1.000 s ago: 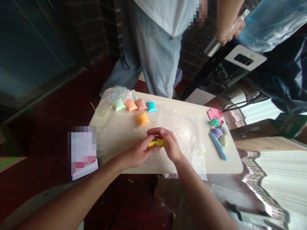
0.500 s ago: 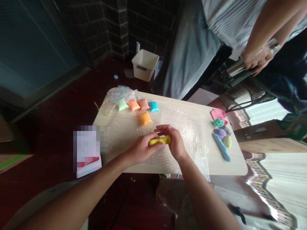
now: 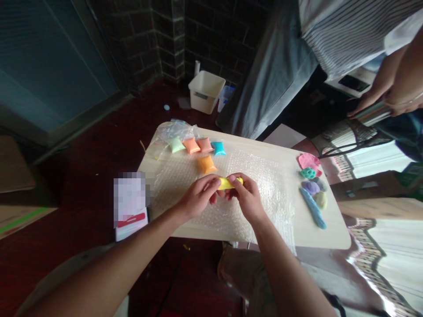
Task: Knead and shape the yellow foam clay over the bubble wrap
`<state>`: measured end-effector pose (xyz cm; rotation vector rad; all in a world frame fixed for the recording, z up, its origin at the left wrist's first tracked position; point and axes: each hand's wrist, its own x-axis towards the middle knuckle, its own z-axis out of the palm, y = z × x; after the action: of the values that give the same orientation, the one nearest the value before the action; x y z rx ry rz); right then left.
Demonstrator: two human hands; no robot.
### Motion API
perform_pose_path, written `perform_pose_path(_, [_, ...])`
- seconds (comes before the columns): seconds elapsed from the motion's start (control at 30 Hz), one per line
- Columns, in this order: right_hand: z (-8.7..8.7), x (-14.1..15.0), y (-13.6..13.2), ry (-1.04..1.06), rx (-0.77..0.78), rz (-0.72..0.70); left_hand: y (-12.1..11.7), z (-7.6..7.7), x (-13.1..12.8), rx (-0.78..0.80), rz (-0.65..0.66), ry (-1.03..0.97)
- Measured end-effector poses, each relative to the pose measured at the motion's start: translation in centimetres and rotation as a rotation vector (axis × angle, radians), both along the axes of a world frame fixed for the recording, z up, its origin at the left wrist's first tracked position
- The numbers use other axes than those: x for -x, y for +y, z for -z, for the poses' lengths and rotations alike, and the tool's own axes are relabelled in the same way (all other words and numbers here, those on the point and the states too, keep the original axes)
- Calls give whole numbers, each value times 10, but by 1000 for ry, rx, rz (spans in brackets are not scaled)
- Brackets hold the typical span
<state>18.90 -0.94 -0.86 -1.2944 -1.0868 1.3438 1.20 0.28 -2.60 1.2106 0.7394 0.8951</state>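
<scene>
the left hand [image 3: 200, 196] and right hand [image 3: 248, 193] pinch the yellow clay [image 3: 226, 183] between them, seemingly mid-shaping, with already formed pieces [image 3: 312, 208] to their right and filled packets [image 3: 207, 164] (apparently unopened) beyond them.

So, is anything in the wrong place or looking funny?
Yes: a small yellow scrap lies on the floor below the near edge of the table, maybe dropped, since its colour resembles the held yellow roll. Bubble wrap also hangs past that edge.
</scene>
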Motion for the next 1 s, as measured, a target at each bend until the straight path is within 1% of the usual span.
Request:
perform_pose_path(0.07, [1,-1,0,36,18,-27,2,-1,0,-19,-21,-15])
perform_pose_path(0.13, [3,-3,0,18,13,-38,3,-1,1,-46,-34,10])
perform_pose_path(0.2, [5,-5,1,-70,-32,-27,3,0,2,-68,-43,66])
perform_pose_path(0.33, [9,-9,0,-287,-173,34,1,2,4,-135,-46,190])
perform_pose_path(0.43, [9,-9,-2,-363,-244,16,-2,2,4,-193,-69,232])
perform_pose_path(0.53, [9,-7,-3,-363,-273,-37,-4,4,4,-183,-130,216])
perform_pose_path(0.67, [10,-5,-1,-268,-242,-53,-3,10,3,-127,-193,196])
perform_pose_path(0.83, [16,-7,0,-275,-252,-41,1,16,3,-92,-199,174])
perform_pose_path(1.0, [18,-10,-1,-349,-253,-66,2,16,6,-162,-191,221])
